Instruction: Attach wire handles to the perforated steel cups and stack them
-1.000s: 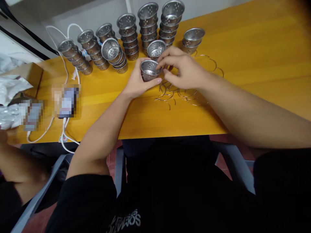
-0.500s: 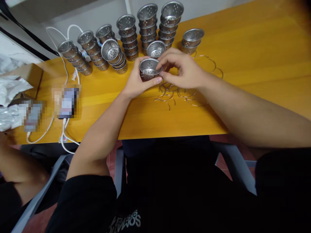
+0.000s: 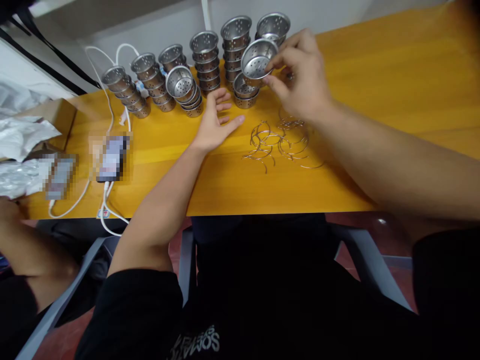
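My right hand [image 3: 300,75] pinches the rim of a perforated metal cup [image 3: 258,60], which is tilted with its mouth toward me. This cup is above a short stack of similar cups [image 3: 246,100]; whether they touch I cannot tell. My left hand [image 3: 216,122] is open over the table, fingers apart and holding nothing, just left of that short stack. Several thin curved wires [image 3: 268,140] lie loose in a tangle on the table, below and left of my right hand.
Tall stacks of perforated cups [image 3: 204,60] line the back of the yellow table [image 3: 225,190]. One leaning stack [image 3: 183,90] stands left of my left hand. A phone [image 3: 112,157] with white cables, another device [image 3: 61,177] and plastic bags [image 3: 24,140] lie left. Another person's arm [image 3: 37,250] is at far left.
My left hand has let go of the cup and opened. My right hand has carried the cup up and away from me, to the short stack near the back row.
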Demonstrator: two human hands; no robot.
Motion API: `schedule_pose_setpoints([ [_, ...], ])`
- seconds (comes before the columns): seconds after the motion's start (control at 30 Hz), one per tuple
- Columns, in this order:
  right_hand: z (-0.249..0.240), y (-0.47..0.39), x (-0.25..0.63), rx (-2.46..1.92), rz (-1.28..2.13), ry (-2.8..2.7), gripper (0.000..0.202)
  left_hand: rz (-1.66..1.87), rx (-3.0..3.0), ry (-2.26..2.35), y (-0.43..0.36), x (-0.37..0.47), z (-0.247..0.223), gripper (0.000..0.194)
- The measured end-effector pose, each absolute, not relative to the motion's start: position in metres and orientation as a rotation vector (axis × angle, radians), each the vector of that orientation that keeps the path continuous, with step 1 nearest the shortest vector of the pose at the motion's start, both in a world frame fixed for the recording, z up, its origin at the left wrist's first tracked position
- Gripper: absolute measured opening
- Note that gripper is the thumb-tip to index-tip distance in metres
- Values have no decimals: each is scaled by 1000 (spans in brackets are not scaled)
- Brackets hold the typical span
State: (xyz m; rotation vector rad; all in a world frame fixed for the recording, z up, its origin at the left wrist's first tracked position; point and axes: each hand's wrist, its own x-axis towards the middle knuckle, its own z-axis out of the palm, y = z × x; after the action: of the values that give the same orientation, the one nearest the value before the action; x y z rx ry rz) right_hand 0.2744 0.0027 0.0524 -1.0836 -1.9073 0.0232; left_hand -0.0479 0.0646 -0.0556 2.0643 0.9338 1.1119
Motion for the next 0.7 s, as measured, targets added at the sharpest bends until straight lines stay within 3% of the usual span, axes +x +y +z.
schedule_pose_setpoints([
  [0.2,40,23,258,-1151,47,-1953,21,1070,2101,935,71,-50,-62,116],
  [0.43,32,28,251,-1187,165,-1966,17,1059,1989,1005,49,-40,-42,104],
  [0.6,22,32,256,-1136,251,-1924,66,1068,1980,948,41,-35,-37,104],
  [0.7,18,39,256,-1121,333,-1920,74,1061,1980,910,35,-33,-31,98],
])
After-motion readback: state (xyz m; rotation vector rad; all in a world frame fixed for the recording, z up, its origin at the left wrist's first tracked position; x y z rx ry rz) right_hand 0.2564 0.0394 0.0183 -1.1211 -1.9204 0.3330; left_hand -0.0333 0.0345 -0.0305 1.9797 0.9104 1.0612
